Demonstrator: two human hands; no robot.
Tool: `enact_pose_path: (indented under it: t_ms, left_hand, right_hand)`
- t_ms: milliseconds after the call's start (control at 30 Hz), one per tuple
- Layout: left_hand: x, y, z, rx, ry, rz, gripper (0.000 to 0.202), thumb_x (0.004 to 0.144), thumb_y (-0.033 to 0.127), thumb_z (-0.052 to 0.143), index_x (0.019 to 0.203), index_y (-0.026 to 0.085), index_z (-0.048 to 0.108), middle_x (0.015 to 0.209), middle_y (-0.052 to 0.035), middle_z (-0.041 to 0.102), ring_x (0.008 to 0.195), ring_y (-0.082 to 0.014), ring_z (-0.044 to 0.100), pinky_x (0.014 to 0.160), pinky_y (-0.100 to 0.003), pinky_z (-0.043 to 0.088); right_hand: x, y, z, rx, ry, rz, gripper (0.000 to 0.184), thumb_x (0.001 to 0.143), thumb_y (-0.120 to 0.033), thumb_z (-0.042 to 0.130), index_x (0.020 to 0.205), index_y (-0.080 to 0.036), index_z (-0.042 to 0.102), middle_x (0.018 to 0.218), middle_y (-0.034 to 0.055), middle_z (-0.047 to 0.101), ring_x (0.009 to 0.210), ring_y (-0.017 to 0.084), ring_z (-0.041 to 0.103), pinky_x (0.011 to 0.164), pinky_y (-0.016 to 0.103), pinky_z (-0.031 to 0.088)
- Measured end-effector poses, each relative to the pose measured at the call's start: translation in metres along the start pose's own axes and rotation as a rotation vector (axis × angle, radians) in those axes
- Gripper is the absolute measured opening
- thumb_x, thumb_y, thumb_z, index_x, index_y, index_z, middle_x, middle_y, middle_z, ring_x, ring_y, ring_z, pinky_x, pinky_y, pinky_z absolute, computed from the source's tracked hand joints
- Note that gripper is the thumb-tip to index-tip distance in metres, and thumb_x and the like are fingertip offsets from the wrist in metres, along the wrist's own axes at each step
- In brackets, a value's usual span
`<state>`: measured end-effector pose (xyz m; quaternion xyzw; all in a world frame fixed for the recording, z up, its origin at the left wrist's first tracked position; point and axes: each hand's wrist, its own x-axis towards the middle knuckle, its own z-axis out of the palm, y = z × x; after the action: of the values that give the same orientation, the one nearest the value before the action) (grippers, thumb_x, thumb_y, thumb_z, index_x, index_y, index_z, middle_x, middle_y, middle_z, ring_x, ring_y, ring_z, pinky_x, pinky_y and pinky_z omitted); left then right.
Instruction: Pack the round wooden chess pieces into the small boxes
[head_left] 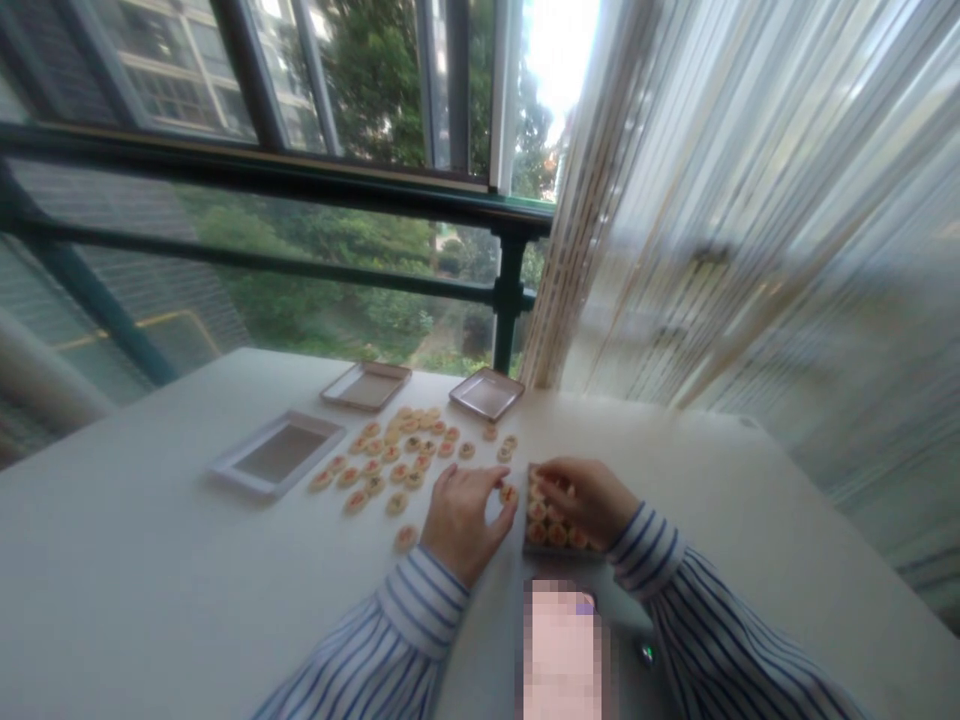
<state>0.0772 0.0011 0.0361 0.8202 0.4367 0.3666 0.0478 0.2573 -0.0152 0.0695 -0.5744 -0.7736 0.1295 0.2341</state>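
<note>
Between the thumb and fingers of my left hand [469, 515] is a round wooden Chinese chess piece [508, 495] with a red character on it. My right hand [589, 495] reaches over a small box [562, 550] that holds rows of similar pieces [556, 534]. Its fingers are bent together at the box's far left part, and what they pinch, if anything, is hidden. Many loose chess pieces [373, 467], with red or dark characters, lie spread on the white table left of and beyond my left hand. One single piece [406, 538] lies beside my left wrist.
Beyond the pieces lie two shallow trays or lids, one at the back left [366, 386] and one at the back right [487, 394]. A white-framed tray [277, 453] lies farther left. A green railing [360, 200] and a string curtain [720, 220] border the white table [150, 560].
</note>
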Motion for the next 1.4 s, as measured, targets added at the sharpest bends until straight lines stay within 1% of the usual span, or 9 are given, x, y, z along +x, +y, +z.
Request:
enact_pose_path:
  t_ms: [233,400,567,767,900,1000,1133,1233,1400]
  left_hand:
    - [0.011,0.012,0.011,-0.015,0.013,0.056,0.028,0.073,0.028,0.054,0.100,0.019,0.057,0.084,-0.0041,0.065,0.084,-0.0203,0.058,0.091,-0.044,0.033]
    - [0.020,0.020,0.019,-0.014,0.003,0.084,0.027,0.074,0.027,0.053,0.099,0.019,0.057,0.088,-0.0058,0.066,0.087,-0.0217,0.058,0.094,-0.045,0.031]
    - [0.027,0.025,0.027,-0.023,-0.008,0.118,0.027,0.075,0.025,0.051,0.101,0.020,0.056,0.088,-0.0049,0.066,0.089,-0.0207,0.058,0.095,-0.045,0.029]
    - [0.029,0.026,0.035,-0.074,0.020,0.118,0.025,0.074,0.024,0.053,0.098,0.019,0.057,0.085,-0.0040,0.065,0.087,-0.0195,0.057,0.094,-0.043,0.031]
    - [0.029,0.022,0.040,-0.117,0.052,0.137,0.022,0.075,0.024,0.052,0.097,0.019,0.056,0.086,-0.0039,0.065,0.087,-0.0186,0.057,0.094,-0.042,0.033]
    - [0.029,0.019,0.043,-0.170,0.068,0.141,0.023,0.075,0.026,0.054,0.096,0.018,0.056,0.086,-0.0049,0.064,0.087,-0.0192,0.057,0.091,-0.041,0.037]
    - [0.026,0.016,0.045,-0.289,0.076,0.093,0.021,0.074,0.027,0.055,0.093,0.017,0.058,0.088,-0.0061,0.064,0.087,-0.0190,0.057,0.082,-0.035,0.045]
    - [0.024,0.014,0.045,-0.370,0.070,-0.005,0.019,0.076,0.026,0.053,0.092,0.018,0.061,0.088,-0.0055,0.066,0.087,-0.0177,0.059,0.080,-0.033,0.046]
    - [0.022,0.012,0.045,-0.502,-0.010,-0.173,0.020,0.077,0.029,0.053,0.090,0.020,0.065,0.089,-0.0036,0.068,0.085,-0.0171,0.062,0.079,-0.032,0.048]
  right_hand:
    - [-0.005,0.009,-0.001,0.069,0.016,0.003,0.023,0.078,-0.027,0.049,0.090,-0.018,0.066,0.075,0.0034,0.067,0.066,0.013,0.058,0.063,0.022,0.042]
    - [-0.005,0.020,-0.001,0.212,0.025,0.047,0.024,0.078,-0.028,0.049,0.093,-0.017,0.065,0.080,0.0040,0.068,0.068,0.013,0.060,0.064,0.023,0.045]
    - [-0.005,0.028,-0.003,0.293,0.066,0.066,0.021,0.077,-0.027,0.051,0.088,-0.015,0.065,0.081,0.0049,0.068,0.073,0.014,0.060,0.069,0.025,0.046]
    - [-0.003,0.036,-0.003,0.405,0.070,0.072,0.021,0.075,-0.025,0.053,0.088,-0.013,0.064,0.081,0.0059,0.068,0.073,0.014,0.060,0.069,0.026,0.047]
    - [0.000,0.038,-0.001,0.450,0.095,0.097,0.020,0.074,-0.026,0.055,0.085,-0.013,0.064,0.078,0.0057,0.067,0.071,0.014,0.060,0.068,0.026,0.048]
    - [0.002,0.040,0.001,0.481,0.107,0.106,0.020,0.073,-0.028,0.056,0.084,-0.013,0.063,0.078,0.0057,0.067,0.071,0.014,0.060,0.067,0.026,0.048]
    - [0.003,0.042,0.003,0.515,0.122,0.122,0.019,0.072,-0.028,0.057,0.082,-0.013,0.063,0.077,0.0057,0.067,0.071,0.014,0.060,0.067,0.027,0.049]
    - [0.002,0.041,0.002,0.526,0.119,0.127,0.020,0.072,-0.029,0.057,0.083,-0.013,0.063,0.077,0.0052,0.067,0.071,0.014,0.060,0.068,0.027,0.049]
    - [0.002,0.039,0.000,0.520,0.097,0.102,0.019,0.073,-0.029,0.056,0.083,-0.015,0.064,0.078,0.0044,0.067,0.072,0.014,0.060,0.068,0.027,0.049]
